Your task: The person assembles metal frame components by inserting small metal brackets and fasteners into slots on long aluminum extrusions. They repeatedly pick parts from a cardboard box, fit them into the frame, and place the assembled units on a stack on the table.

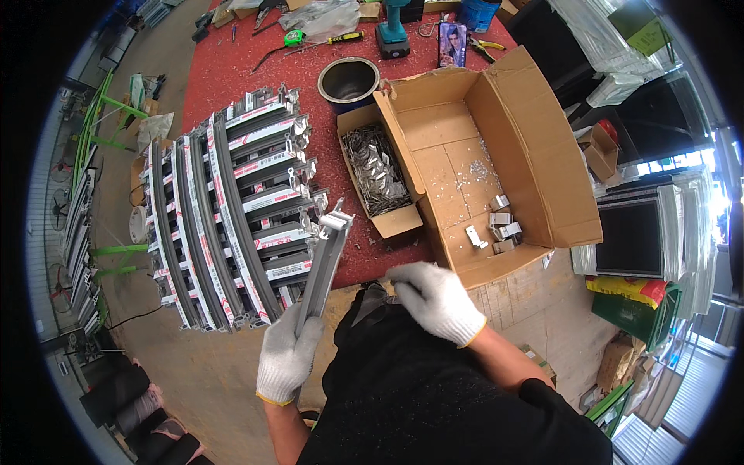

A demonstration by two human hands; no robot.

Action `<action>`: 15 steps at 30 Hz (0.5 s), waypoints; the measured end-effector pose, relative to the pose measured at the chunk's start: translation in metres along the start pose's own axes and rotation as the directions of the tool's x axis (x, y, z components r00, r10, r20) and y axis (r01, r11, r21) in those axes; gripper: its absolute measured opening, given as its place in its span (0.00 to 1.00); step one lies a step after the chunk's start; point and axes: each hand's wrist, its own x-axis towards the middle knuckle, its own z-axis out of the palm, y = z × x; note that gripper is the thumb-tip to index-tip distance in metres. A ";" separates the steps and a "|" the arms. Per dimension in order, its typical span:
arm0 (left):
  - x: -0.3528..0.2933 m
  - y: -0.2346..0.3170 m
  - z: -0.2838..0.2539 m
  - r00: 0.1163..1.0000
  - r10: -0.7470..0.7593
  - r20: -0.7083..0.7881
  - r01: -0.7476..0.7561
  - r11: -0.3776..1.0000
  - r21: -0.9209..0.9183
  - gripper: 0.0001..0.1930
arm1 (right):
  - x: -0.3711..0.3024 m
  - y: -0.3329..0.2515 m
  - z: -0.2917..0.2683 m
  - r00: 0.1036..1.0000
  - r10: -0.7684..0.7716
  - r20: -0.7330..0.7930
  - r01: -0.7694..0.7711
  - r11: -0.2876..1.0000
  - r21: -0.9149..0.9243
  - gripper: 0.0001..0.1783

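Observation:
My gloved left hand (288,355) is closed around the lower end of a grey metal profile (319,267), which tilts up and away. A silvery corner fitting (336,220) sits at its far end. My gloved right hand (435,301) hovers by the table's front edge, apart from the profile, its fingers drawn together; whether anything small is between them is hidden. Left of the profile lies a crisscross stack of taped metal profiles (219,186). Small metal pieces (377,167) fill a narrow cardboard box (399,222). Several metal brackets (505,231) lie in a large open carton (527,147).
Behind the boxes stand a dark bowl (349,80), a teal cordless drill (393,39) and a phone (452,45). A green tape measure (294,37), screwdriver (345,37) and pliers (487,48) lie on the red table (232,66). Wrapped panels (632,232) stand at the right.

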 end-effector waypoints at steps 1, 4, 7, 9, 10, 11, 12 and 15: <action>-0.001 -0.005 -0.001 1.000 -0.006 -0.007 0.006 1.000 -0.028 0.24 | -0.001 0.006 0.007 0.994 0.054 0.093 -0.052 0.998 -0.028 0.11; -0.001 -0.021 0.000 0.999 -0.021 -0.029 0.018 0.995 -0.099 0.23 | 0.002 0.017 0.021 1.000 -0.012 -0.025 0.011 0.998 -0.054 0.11; -0.002 -0.032 -0.003 0.999 -0.045 -0.020 0.042 0.990 -0.132 0.23 | 0.024 0.021 0.028 0.988 -0.052 -0.148 0.031 0.990 -0.141 0.15; -0.003 -0.037 -0.005 0.996 -0.091 -0.011 0.089 0.987 -0.134 0.23 | 0.045 0.019 0.035 0.977 -0.043 -0.207 0.000 0.978 -0.207 0.14; -0.004 -0.039 -0.005 0.998 -0.062 -0.019 0.059 0.989 -0.135 0.23 | 0.057 0.019 0.038 0.970 -0.054 -0.236 -0.011 0.964 -0.265 0.13; -0.005 -0.041 -0.004 0.998 -0.055 -0.021 0.051 0.988 -0.147 0.23 | 0.071 0.020 0.041 0.962 -0.066 -0.265 -0.023 0.947 -0.321 0.12; -0.006 -0.043 -0.004 0.998 -0.058 -0.018 0.054 0.983 -0.176 0.23 | 0.086 0.021 0.044 0.953 -0.081 -0.292 -0.037 0.926 -0.376 0.11; -0.007 -0.048 -0.002 0.999 -0.021 -0.043 0.014 0.987 -0.159 0.22 | 0.136 0.029 0.046 0.971 0.080 -0.223 -0.194 0.808 -0.556 0.13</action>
